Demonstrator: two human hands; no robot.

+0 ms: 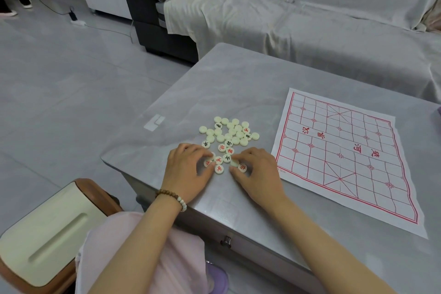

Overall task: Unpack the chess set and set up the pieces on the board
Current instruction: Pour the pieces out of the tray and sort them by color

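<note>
1. Pink-clad lap (143, 258) fills the bottom edge, with a cream-topped stool (47, 229) just to its left.
2. Both forearms reach over the near edge of the grey table (214, 83). A bead bracelet (171, 198) circles the left wrist.
3. Left hand (188, 169) rests on the table with its fingers curled and their tips among the nearest pieces. Whether it grips one, I cannot tell.
4. Right hand (260, 172) lies just beside it, thumb and forefinger pinching a blank piece (235, 163) at the near side of the pile.
5. Pieces (229, 136) lie in a loose cluster on the table, between and beyond the hands and left of the board. Most show plain cream backs; several show red or black characters.
6. Board (346, 155), a creased white sheet with a red grid, lies flat on the table to the right of the pile and apart from it.
7. Sofa (310, 19), draped in pale cloth, stands behind the table.
</note>
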